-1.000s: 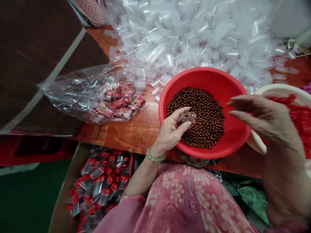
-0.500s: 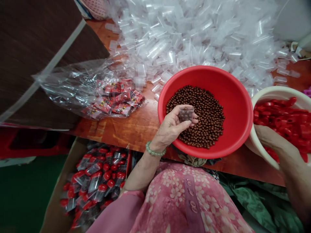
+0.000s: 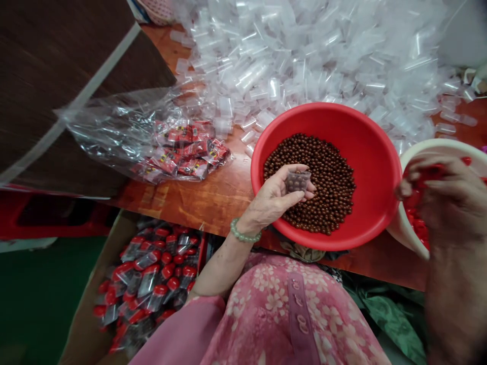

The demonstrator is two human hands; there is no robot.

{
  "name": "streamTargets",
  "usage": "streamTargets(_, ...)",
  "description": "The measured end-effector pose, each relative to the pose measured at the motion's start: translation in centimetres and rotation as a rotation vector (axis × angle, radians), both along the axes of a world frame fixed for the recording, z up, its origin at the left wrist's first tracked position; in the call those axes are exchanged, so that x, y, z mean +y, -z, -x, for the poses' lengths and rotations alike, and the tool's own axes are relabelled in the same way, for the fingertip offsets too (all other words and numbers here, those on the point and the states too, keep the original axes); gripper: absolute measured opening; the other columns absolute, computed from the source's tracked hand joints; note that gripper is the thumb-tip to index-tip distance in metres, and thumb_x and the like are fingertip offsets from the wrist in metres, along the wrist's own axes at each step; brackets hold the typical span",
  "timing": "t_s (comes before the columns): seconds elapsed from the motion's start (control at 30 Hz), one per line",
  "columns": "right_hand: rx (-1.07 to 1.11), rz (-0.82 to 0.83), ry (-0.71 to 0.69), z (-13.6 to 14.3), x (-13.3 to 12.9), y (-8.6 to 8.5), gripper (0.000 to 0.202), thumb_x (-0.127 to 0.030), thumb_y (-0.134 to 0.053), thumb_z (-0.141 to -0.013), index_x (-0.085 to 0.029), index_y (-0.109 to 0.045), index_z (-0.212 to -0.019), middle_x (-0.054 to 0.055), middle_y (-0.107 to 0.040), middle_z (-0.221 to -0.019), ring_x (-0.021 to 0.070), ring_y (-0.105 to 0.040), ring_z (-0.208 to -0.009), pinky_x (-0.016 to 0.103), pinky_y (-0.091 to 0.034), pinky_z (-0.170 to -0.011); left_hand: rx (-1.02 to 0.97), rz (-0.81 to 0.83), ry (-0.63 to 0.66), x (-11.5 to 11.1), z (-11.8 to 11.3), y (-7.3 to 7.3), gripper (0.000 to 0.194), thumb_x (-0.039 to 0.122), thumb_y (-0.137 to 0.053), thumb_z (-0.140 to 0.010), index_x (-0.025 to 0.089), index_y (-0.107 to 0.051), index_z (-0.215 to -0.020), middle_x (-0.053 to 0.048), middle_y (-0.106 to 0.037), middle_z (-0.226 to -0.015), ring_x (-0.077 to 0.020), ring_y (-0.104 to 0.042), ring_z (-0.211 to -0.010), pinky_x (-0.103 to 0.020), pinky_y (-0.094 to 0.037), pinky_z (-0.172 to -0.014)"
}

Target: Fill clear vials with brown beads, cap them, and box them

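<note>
My left hand [image 3: 279, 195] holds a small clear container [image 3: 297, 181] with brown balls inside, over the red basin [image 3: 375, 152]. Below it lies a heap of shiny brown balls [image 3: 327, 182] in the basin. My right hand [image 3: 445, 185], blurred, is raised above the cream bowl [image 3: 397, 230] on the right, its fingers curled round a red piece [image 3: 431, 175]. More red caps [image 3: 417, 225] lie in that bowl, partly hidden by my hand.
Many clear containers [image 3: 251, 73] are heaped behind the basin. A plastic bag [image 3: 114, 121] with red packets [image 3: 194, 152] lies on the table [image 3: 190, 205]. Lower left, a cardboard box [image 3: 89, 299] holds red-capped containers [image 3: 150, 281]. A dark box [image 3: 95, 45] stands at upper left.
My right hand has come up out of the cream bowl and moved left, now with a red piece. My left hand still holds the container. The view has shifted slightly.
</note>
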State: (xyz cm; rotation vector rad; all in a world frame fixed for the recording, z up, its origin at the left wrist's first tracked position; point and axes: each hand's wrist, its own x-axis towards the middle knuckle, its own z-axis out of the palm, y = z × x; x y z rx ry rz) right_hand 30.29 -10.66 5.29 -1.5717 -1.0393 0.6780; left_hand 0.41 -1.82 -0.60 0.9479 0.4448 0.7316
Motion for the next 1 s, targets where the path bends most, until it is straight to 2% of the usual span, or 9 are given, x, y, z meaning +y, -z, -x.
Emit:
streamTargets(0.07, 0.197, 0.061, -0.204, 3.9, 2.5, -0.5, 0.017, -0.017, -0.072, -0.068, -0.024, -0.066, -0.082, 0.001, -0.057, -0.075, 0.0121, -0.050, -0.057, 0.032, -0.034, -0.053, 0.025, -0.007, 0.017, -0.1, 0.0, -0.2, 0.050, 0.019, -0.074, -0.084, 0.019, -0.050, -0.128, -0.002, -0.067, -0.098, -0.0107, -0.068, -0.087, -0.026, -0.055, -0.087)
streamTargets(0.2, -0.001, 0.211, -0.709, 8.9, 6.6, -0.9, 0.025, -0.022, -0.081, -0.071, -0.022, -0.065, -0.091, -0.005, -0.055, -0.073, 0.0088, -0.046, -0.061, 0.024, -0.035, -0.054, 0.079, -0.011, 0.070, -0.1, 0.1, -0.5, 0.056, 0.025, -0.076, -0.084, 0.020, -0.048, -0.131, -0.001, -0.064, -0.094, -0.0099, -0.063, -0.079, -0.025, -0.055, -0.077)
streamTargets(0.3, -0.137, 0.187, -0.887, 10.3, 8.2, -1.0, 0.023, -0.026, -0.079, -0.075, -0.020, -0.067, -0.094, -0.002, -0.061, -0.079, 0.0105, -0.053, -0.067, 0.024, -0.042, -0.060, 0.073, -0.017, 0.073, -0.1, 0.2, -0.4, 0.051, 0.027, -0.077, -0.083, 0.020, -0.050, -0.126, 0.001, -0.061, -0.095, -0.0083, -0.059, -0.076, -0.022, -0.054, -0.071)
streamTargets(0.47, -0.213, 0.204, -0.962, 10.4, 8.9, -1.1, 0.018, -0.028, -0.076, -0.081, -0.018, -0.064, -0.090, -0.004, -0.057, -0.073, 0.0076, -0.045, -0.060, 0.022, -0.036, -0.054, 0.067, -0.024, 0.106, 0.1, 0.2, -0.2, 0.051, 0.024, -0.081, -0.077, 0.020, -0.053, -0.120, 0.002, -0.058, -0.095, -0.0065, -0.057, -0.074, -0.021, -0.054, -0.070)
streamTargets(0.6, -0.212, 0.232, -0.992, 10.2, 8.9, -1.0, 0.023, -0.030, -0.077, -0.082, -0.020, -0.057, -0.078, -0.006, -0.050, -0.066, 0.0065, -0.041, -0.057, 0.021, -0.033, -0.051, 0.080, -0.042, 0.136, 0.2, 0.2, 0.0, 0.052, 0.026, -0.079, -0.079, 0.021, -0.053, -0.124, 0.001, -0.060, -0.098, -0.0077, -0.058, -0.074, -0.023, -0.054, -0.072)
streamTargets(0.7, -0.173, 0.238, -0.990, 10.0, 8.7, -0.8, 0.029, -0.032, -0.077, -0.084, -0.020, -0.054, -0.071, -0.008, -0.043, -0.062, 0.0055, -0.037, -0.054, 0.020, -0.032, -0.049, 0.089, -0.055, 0.094, 0.1, 0.1, 0.1, 0.052, 0.028, -0.078, -0.081, 0.021, -0.053, -0.127, -0.002, -0.062, -0.104, -0.0101, -0.059, -0.080, -0.024, -0.053, -0.074)
streamTargets(0.8, -0.102, 0.273, -0.937, 9.4, 8.4, -0.6, 0.028, -0.037, -0.083, -0.080, -0.021, -0.060, -0.084, -0.008, -0.047, -0.064, 0.0065, -0.041, -0.056, 0.019, -0.036, -0.050, 0.135, -0.083, 0.000, 0.0, -0.1, -0.2, 0.051, 0.028, -0.074, -0.084, 0.020, -0.052, -0.130, -0.004, -0.064, -0.107, -0.0128, -0.061, -0.087, -0.025, -0.053, -0.078)
streamTargets(0.9, -0.044, 0.256, -0.794, 8.6, 8.0, -0.4, 0.045, -0.041, -0.089, -0.075, -0.022, -0.065, -0.109, -0.002, -0.061, -0.082, 0.0102, -0.055, -0.070, 0.021, -0.047, -0.059, 0.177, -0.062, -0.081, -0.1, -0.2, -0.5, 0.047, 0.026, -0.071, -0.086, 0.019, -0.052, -0.128, -0.002, -0.064, -0.098, -0.0116, -0.062, -0.082, -0.027, -0.053, -0.080)
streamTargets(1.0, 0.059, 0.291, -0.660, 8.1, 7.8, 0.1, 0.045, -0.043, -0.083, -0.082, -0.024, -0.067, -0.120, 0.003, -0.068, -0.103, 0.0114, -0.061, -0.077, 0.022, -0.049, -0.061, 0.196, -0.064, -0.101, -0.2, -0.4, -0.6, 0.038, 0.026, -0.070, -0.087, 0.018, -0.055, -0.121, -0.001, -0.064, -0.092, -0.0107, -0.062, -0.078, -0.027, -0.053, -0.079)
